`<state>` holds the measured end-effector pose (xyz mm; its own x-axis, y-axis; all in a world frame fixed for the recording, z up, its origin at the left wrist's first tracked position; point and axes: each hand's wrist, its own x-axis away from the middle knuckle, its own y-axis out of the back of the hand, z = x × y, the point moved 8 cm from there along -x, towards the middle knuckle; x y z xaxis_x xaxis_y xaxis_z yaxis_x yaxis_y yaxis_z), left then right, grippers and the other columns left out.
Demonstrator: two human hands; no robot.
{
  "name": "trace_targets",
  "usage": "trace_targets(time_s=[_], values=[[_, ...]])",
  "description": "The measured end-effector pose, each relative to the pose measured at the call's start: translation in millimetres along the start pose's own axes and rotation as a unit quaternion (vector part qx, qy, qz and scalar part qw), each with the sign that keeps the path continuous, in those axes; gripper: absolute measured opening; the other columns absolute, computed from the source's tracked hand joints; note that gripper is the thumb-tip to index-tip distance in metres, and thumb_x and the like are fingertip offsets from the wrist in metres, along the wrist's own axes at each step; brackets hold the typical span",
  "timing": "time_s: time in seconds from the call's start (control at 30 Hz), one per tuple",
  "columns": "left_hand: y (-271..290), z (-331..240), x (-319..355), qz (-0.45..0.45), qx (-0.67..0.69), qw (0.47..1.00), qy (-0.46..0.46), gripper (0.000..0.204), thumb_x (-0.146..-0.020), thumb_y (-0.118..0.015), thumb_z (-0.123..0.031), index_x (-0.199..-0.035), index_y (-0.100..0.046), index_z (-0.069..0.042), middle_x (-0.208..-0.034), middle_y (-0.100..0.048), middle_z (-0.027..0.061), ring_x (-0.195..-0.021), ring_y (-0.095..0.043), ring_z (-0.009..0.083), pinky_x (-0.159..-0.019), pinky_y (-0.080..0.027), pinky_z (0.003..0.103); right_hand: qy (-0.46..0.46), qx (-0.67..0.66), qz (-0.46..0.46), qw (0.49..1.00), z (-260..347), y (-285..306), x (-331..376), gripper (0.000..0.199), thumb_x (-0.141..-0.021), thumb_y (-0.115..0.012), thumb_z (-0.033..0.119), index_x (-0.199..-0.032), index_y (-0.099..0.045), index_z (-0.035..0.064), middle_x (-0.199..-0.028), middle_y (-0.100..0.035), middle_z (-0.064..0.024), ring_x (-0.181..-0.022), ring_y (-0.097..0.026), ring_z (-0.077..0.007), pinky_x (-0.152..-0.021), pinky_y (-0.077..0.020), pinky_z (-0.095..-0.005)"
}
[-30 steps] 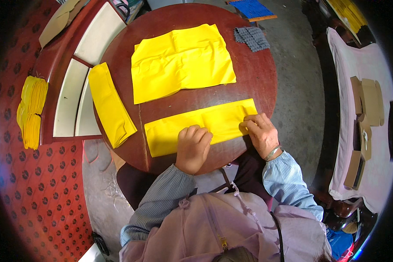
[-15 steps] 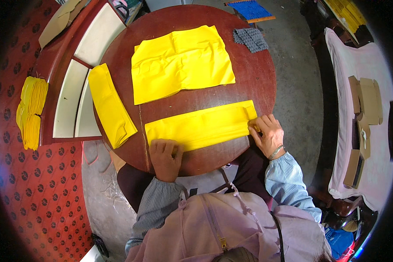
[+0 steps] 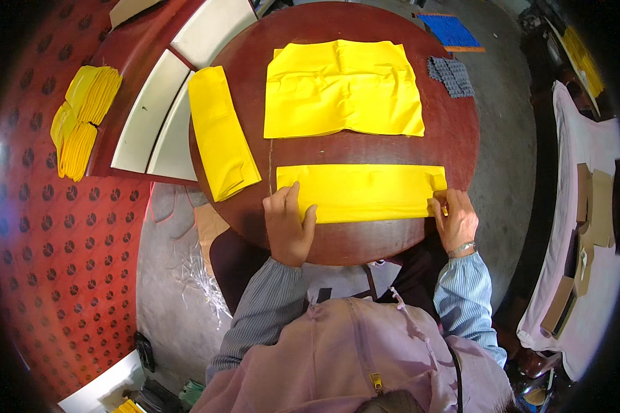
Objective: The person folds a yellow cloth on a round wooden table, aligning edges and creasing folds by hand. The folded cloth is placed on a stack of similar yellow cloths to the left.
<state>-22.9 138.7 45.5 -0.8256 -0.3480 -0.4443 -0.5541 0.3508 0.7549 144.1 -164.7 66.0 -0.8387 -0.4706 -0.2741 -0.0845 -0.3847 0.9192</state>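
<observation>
A long folded strip of yellow cloth [image 3: 365, 189] lies crosswise on the round dark-red table [image 3: 310, 244], close to me. My left hand [image 3: 288, 227] rests at its left end, thumb spread apart from the fingers, which touch the cloth. At the other end, my right hand [image 3: 455, 220] has thumb and fingers closed on the strip's right edge, where a corner bends up slightly. Beyond the strip, a wide creased yellow cloth sheet [image 3: 344, 89] is spread flat. Another folded yellow strip [image 3: 224, 138] lies lengthwise near the table's left edge.
A grey textured cloth [image 3: 450, 76] lies at the table's far right edge. Left of the table stand pale-panelled red furniture [image 3: 148, 113] and a stack of folded yellow pieces [image 3: 83, 124]. Opened cardboard boxes [image 3: 585, 234] lie on a pale cover at right.
My left hand has moved from the strip's near left corner up along its left end, fingers now pointing away from me. My right hand stays at the right end. The whole view has turned slightly.
</observation>
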Motion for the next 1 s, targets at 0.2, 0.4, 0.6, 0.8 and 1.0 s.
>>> trace_targets(time_s=[0.2,0.4,0.6,0.8,1.0], values=[[-10,7,-9,0.047,-0.053,0.994,0.086,0.065,-0.083,-0.086,-0.014,-0.142,-0.059,0.0,-0.122,-0.057,0.0215,-0.111,-0.056,0.0384,-0.097,-0.05,0.048,-0.11,-0.026,-0.001,0.994,-14,-16,-11,0.019,-0.096,-0.075,0.022,-0.1,-0.066,0.006,-0.086,-0.072,-0.0146,-0.077,-0.073,-0.0347,-0.068,-0.0576,-0.044],[-8,-2,-11,0.032,-0.078,0.995,0.055,0.061,-0.084,-0.085,-0.017,-0.139,-0.062,-0.002,-0.126,-0.059,0.0203,-0.113,-0.059,0.0376,-0.095,-0.053,0.048,-0.035,0.0,-0.071,0.997,2,-14,-16,0.017,-0.094,-0.076,0.013,-0.095,-0.06,0.007,-0.095,-0.071,-0.0142,-0.082,-0.072,-0.0331,-0.07,-0.06,-0.0413],[-12,-12,-10,0.029,-0.117,0.991,0.053,0.053,-0.086,-0.076,-0.008,-0.138,-0.064,-0.004,-0.128,-0.058,0.0191,-0.115,-0.058,0.0375,-0.097,-0.05,0.048,0.002,-0.027,-0.1,0.995,20,-30,-23,0.009,-0.088,-0.07,0.003,-0.095,-0.064,0.005,-0.099,-0.063,-0.0138,-0.098,-0.063,-0.0368,-0.083,-0.0529,-0.0461],[-29,-18,-9,0.058,-0.041,0.997,0.015,0.058,-0.092,-0.058,0.012,-0.148,-0.056,-0.003,-0.154,-0.053,0.0176,-0.151,-0.043,0.0376,-0.128,-0.032,0.048,0.069,-0.085,-0.118,0.987,31,-41,-21,0.029,-0.088,-0.073,-0.007,-0.114,-0.068,0.0046,-0.131,-0.068,-0.0151,-0.121,-0.063,-0.0372,-0.104,-0.0534,-0.0454],[-47,-10,-2,0.131,0.02,0.989,0.064,0.068,-0.093,-0.049,0.018,-0.157,-0.049,-0.007,-0.17,-0.038,0.0138,-0.161,-0.028,0.0301,-0.133,-0.021,0.046,0.036,-0.116,-0.064,0.991,21,-61,-18,0.049,-0.097,-0.066,-0.005,-0.143,-0.062,0.0093,-0.156,-0.056,-0.0171,-0.15,-0.047,-0.0357,-0.125,-0.0395,-0.0457]])
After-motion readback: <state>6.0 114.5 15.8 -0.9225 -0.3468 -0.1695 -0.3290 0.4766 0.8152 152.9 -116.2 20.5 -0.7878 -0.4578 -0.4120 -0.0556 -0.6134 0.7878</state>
